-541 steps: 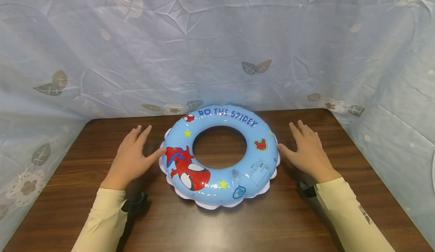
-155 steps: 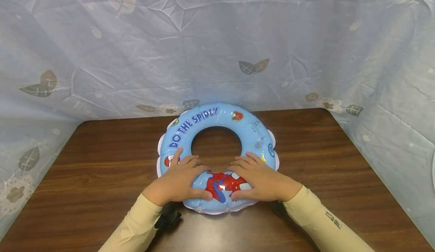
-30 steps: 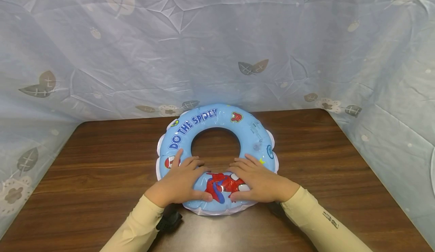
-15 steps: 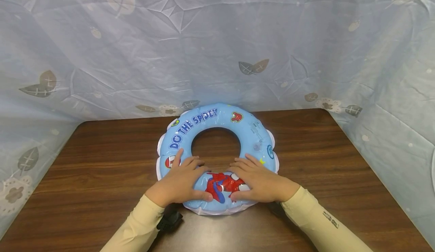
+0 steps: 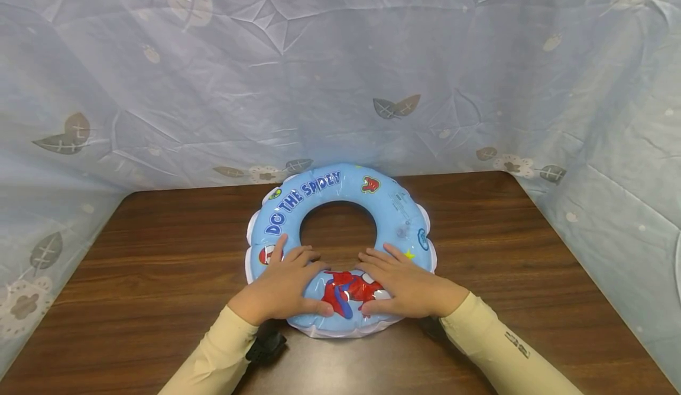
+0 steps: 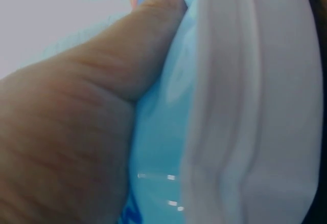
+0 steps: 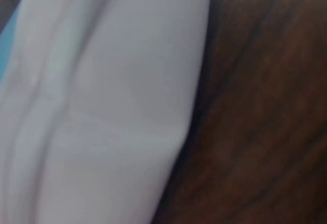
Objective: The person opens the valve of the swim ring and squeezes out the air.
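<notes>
A light-blue inflatable swim ring (image 5: 340, 182) with a frilled white edge lies flat on the table, printed with "DO THE SPIDEY" and a red-and-blue figure. My left hand (image 5: 282, 285) rests on its near-left part, fingers spread over the tube and thumb pointing inward. On the near-right part rests my right hand (image 5: 407, 285), mirrored, its fingertips by the hole's inner edge. Between the two thumbs shows the red figure (image 5: 348, 291). The left wrist view has the left hand (image 6: 76, 111) against the blue tube; in the right wrist view the white frill (image 7: 117, 91) hides the hand.
The brown wooden table (image 5: 159, 253) runs under the ring and to both sides. A pale blue-grey curtain (image 5: 330, 70) with leaf prints hangs behind it and along the sides. A black wrist device (image 5: 266, 347) sits under the left wrist.
Compared with 18 s ago, the ring is turned counterclockwise and both hands have come from its sides onto its near part. Over the last 5 s hands and ring stay nearly still.
</notes>
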`<state>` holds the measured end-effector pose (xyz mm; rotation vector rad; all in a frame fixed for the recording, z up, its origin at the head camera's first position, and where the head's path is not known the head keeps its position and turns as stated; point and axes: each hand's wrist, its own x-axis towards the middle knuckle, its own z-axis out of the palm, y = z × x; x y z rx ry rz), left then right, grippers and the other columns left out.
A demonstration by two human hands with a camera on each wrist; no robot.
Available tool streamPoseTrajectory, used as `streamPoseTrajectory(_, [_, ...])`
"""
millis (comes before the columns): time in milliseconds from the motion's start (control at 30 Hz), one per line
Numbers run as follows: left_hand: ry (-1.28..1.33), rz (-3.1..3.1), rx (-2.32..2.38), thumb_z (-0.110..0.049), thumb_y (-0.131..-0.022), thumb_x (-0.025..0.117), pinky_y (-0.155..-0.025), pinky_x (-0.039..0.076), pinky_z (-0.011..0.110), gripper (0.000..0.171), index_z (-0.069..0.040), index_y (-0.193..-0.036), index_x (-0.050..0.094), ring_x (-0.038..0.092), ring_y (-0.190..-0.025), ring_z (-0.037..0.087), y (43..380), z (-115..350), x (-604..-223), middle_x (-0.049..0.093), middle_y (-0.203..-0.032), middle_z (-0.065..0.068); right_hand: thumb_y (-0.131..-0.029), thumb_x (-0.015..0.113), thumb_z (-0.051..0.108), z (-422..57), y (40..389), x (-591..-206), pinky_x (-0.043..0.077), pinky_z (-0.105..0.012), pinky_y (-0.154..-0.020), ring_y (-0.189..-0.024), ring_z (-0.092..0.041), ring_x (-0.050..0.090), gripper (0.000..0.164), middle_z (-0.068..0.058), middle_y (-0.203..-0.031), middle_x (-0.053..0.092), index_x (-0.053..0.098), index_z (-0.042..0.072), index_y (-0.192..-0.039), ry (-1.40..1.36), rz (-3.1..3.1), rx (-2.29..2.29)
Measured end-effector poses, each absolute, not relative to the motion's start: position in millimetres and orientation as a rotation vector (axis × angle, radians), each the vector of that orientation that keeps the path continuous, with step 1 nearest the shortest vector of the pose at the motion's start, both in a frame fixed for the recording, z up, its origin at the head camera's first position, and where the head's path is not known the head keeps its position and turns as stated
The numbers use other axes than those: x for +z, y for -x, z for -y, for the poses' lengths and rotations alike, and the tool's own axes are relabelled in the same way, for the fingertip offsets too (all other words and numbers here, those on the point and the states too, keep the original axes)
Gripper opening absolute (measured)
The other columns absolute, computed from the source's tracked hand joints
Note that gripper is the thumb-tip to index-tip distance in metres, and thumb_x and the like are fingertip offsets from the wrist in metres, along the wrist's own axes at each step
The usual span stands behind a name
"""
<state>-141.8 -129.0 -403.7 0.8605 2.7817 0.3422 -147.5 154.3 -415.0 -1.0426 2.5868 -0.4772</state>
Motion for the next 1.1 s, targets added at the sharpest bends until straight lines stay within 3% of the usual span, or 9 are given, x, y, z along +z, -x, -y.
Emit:
streamPoseTrajectory(333, [-0.850,-2.768,0.330,-0.077,-0.081,0.067,-0.121,-0.010,0.065,0.090,-0.018,-0.148,0.058,0.030,-0.153,0.035,141.9,129.3,-406.0,0.044,-0.161,0.011,-0.094,0.053,0.071,-154.6,146.2,-414.4,0.000,-0.051,-0.128,-0.160,-0.026,0.014,0.090,-0.006,-0.170,0.027,0.035,0.014,-0.162,1.043,-2.570,-0.402])
streamPoseTrajectory(1100, [-0.888,-2.803,0.265,-0.076,-0.082,0.067,-0.120,-0.009,0.067,0.091,-0.017,-0.150,0.056,0.031,-0.152,0.037,140.8,126.2,-406.2,0.047,-0.159,0.013,-0.097,0.053,0.068,-152.8,148.9,-414.6,0.000,-0.055,-0.127,-0.159,-0.031,0.014,0.086,-0.010,-0.170,0.027,0.038,0.012,-0.160,1.071,-2.540,-0.399])
